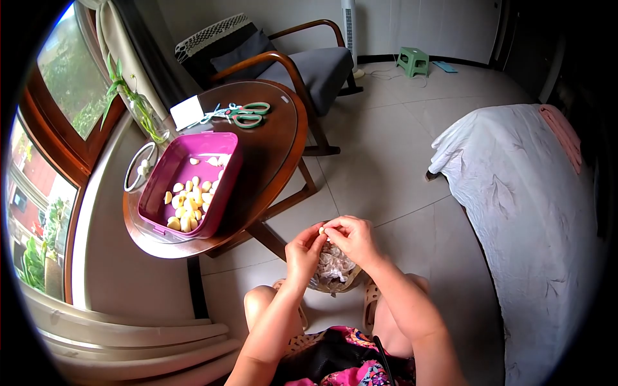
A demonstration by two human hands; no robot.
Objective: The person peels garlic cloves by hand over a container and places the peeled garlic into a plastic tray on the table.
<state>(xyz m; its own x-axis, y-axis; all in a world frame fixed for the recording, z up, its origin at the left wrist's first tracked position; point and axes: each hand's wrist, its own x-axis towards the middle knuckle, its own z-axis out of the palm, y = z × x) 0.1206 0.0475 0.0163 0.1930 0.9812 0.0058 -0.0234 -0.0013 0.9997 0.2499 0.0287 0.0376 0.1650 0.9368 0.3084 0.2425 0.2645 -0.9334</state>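
At the centre of the frame, slightly low, 2 bare hands meet fingertip to fingertip. The left hand (pixel 302 254) and the right hand (pixel 351 238) both have their fingers closed on 1 small, pale garlic clove (pixel 322 230), pinched between them. Just below the hands, between the person's knees, is an open container of papery peelings (pixel 335 264); its rim is partly hidden by the arms and hands. The person's 2 feet, in tan shoes with holes, are on either side of it.

In the left part of the frame, a purple tub (pixel 225 186) rests on the brown oval table (pixel 277 138). Inside it, peeled cloves (pixel 187 206) are heaped toward the near end, with a few more near the far right corner. Beyond the tub, scissors (pixel 250 117) with 2 green-and-red handle loops lie on the table near a white card (pixel 187 113). A glass vase (pixel 148 119) with green stems and a looped white cable (pixel 141 167) are to the left of the tub.

A chair (pixel 318 71) with curved wooden arms is at the upper centre, and a green stool (pixel 412 62) is farther right on the tiled floor. A pale patterned cover (pixel 515 174) fills the right side, with a pink cloth (pixel 561 135) on it.
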